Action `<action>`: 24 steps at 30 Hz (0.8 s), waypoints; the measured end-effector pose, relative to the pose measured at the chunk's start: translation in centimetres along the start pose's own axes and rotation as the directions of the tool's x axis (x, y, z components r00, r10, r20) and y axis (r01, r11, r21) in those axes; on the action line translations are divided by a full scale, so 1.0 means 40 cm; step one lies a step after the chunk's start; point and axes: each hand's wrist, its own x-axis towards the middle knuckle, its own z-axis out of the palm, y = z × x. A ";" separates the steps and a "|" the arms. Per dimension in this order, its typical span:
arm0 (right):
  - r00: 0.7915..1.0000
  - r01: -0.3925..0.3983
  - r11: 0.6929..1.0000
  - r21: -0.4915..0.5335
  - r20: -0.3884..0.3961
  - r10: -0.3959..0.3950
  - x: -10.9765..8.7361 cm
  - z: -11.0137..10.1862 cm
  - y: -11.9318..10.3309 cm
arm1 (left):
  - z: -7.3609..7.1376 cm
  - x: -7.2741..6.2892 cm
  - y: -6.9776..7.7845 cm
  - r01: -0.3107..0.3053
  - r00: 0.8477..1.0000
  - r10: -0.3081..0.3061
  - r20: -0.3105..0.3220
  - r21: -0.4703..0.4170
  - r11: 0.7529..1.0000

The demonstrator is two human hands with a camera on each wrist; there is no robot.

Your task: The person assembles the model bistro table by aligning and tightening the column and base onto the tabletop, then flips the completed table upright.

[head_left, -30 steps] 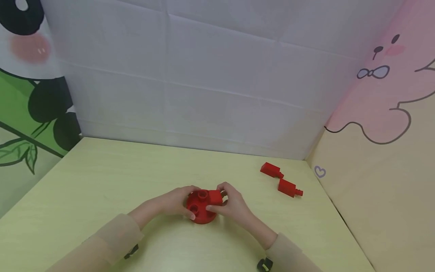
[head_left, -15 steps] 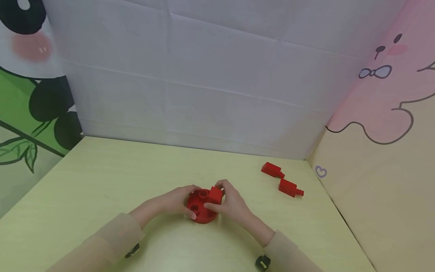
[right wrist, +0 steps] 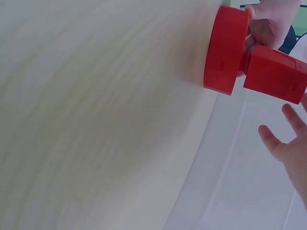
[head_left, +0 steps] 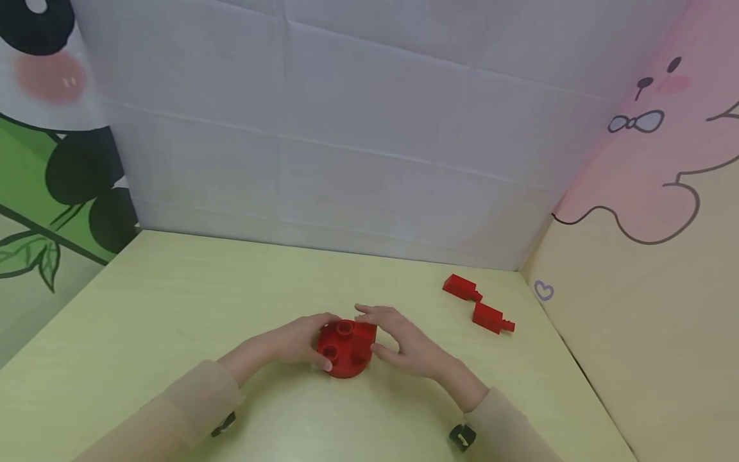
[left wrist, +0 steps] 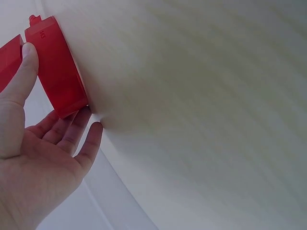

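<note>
A round red base (head_left: 348, 359) with raised round sockets rests on the table in the head view. My left hand (head_left: 297, 340) grips its left side, thumb in front and fingers behind; the left wrist view shows the thumb (left wrist: 29, 55) on the base (left wrist: 60, 72) as well. On the base's right part stands a red block (head_left: 365, 332), partly hidden by fingers. In the right wrist view this block (right wrist: 276, 74) joins the base (right wrist: 225, 52) by a short narrow neck. My right hand (head_left: 412, 340) is spread loosely beside the block, its fingertips close to it, some cut off in the right wrist view.
Two more red blocks with peg ends lie at the right rear of the pale table (head_left: 231, 282), a farther block (head_left: 460, 287) and a nearer block (head_left: 487, 318). A white back wall (head_left: 346, 160) and printed side panels (head_left: 646, 289) enclose the table.
My right hand has loosened from the red block and drawn a little to the right, fingers extended. The block stays on the base, turned slightly. My left hand holds as before.
</note>
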 end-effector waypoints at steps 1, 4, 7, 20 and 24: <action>1.000 0.016 1.000 -0.006 0.017 -0.016 0.001 -0.001 0.003 | -0.001 0.000 0.000 0.002 1.000 -0.002 0.003 0.001 1.000; 0.998 0.057 0.998 -0.039 0.042 -0.056 0.007 0.000 0.008 | -0.003 -0.002 0.002 -0.001 1.000 0.001 0.006 0.000 1.000; 0.996 0.085 0.994 -0.070 0.035 -0.083 0.012 0.002 0.011 | -0.003 -0.002 0.001 -0.009 1.000 0.009 0.007 0.001 1.000; 0.999 -0.018 0.991 -0.134 -0.030 0.015 0.013 0.002 0.000 | 0.001 -0.002 0.013 0.012 1.000 -0.012 -0.001 0.016 1.000; 0.994 -0.091 0.982 -0.166 -0.081 0.079 0.013 0.009 -0.001 | -0.001 -0.002 0.011 0.002 1.000 -0.002 -0.003 0.016 1.000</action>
